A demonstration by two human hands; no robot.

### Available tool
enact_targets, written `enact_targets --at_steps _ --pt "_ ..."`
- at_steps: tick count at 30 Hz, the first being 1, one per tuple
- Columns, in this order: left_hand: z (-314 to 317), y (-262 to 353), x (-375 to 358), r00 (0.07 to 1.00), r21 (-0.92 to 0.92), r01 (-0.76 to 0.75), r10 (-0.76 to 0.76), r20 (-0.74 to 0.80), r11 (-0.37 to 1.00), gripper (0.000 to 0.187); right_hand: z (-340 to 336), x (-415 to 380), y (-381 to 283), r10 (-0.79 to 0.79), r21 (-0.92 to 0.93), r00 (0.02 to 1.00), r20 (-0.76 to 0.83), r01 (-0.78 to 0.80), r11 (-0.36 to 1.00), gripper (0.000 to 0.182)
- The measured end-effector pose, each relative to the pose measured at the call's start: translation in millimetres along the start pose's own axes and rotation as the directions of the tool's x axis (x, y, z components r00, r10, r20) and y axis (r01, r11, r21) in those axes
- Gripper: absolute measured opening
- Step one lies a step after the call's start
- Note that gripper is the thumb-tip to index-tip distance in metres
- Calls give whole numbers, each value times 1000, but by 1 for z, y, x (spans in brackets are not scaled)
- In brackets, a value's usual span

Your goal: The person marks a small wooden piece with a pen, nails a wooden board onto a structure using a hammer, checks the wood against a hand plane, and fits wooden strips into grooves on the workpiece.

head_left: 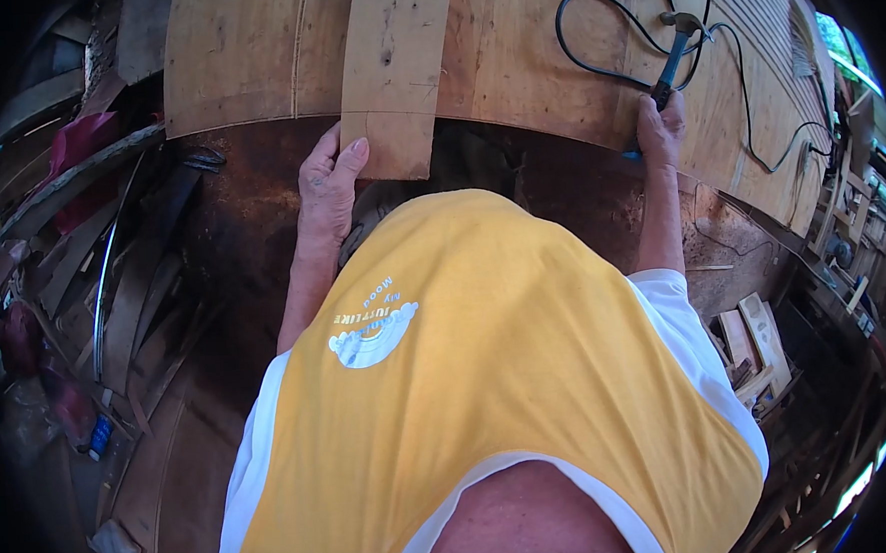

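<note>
A claw hammer point(673, 62) is in my right hand point(662, 129), its handle in my closed fingers and its metal head pointing away from me over the wooden worktable point(531, 47). My left hand point(334, 179) grips the near left edge of a flat wooden board point(392, 64), thumb on top. Lengthwise away from me, the board lies on the worktable, and its near end juts past the table's front edge. A thin line crosses the board close to that end. The fingers of my left hand under the board are hidden.
A black cable point(592, 68) loops over the worktable near the hammer and runs right. Scrap wood pieces point(757, 338) lie low on the right. At the left are piled planks point(128, 283) and a dark red bag point(83, 140). Brown floor shows below the table edge.
</note>
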State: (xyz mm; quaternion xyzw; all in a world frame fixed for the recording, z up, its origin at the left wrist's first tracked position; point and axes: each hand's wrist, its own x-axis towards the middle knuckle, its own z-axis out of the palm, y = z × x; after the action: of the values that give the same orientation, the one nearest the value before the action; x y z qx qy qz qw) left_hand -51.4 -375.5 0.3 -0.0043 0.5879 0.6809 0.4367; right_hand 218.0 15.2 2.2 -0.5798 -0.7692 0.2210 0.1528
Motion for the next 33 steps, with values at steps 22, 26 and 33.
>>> enact_targets --at_steps 22,26,33 --pt "-4 2 1 998 17 32 -33 60 999 53 -13 10 2 -82 -346 996 -39 64 936 29" --pt "-6 0 1 998 8 36 -36 55 999 52 -21 23 7 -153 -499 988 -27 119 858 35" --pt "-3 13 -5 998 165 52 -59 37 985 50 -22 27 4 -314 -632 944 -100 183 753 41"
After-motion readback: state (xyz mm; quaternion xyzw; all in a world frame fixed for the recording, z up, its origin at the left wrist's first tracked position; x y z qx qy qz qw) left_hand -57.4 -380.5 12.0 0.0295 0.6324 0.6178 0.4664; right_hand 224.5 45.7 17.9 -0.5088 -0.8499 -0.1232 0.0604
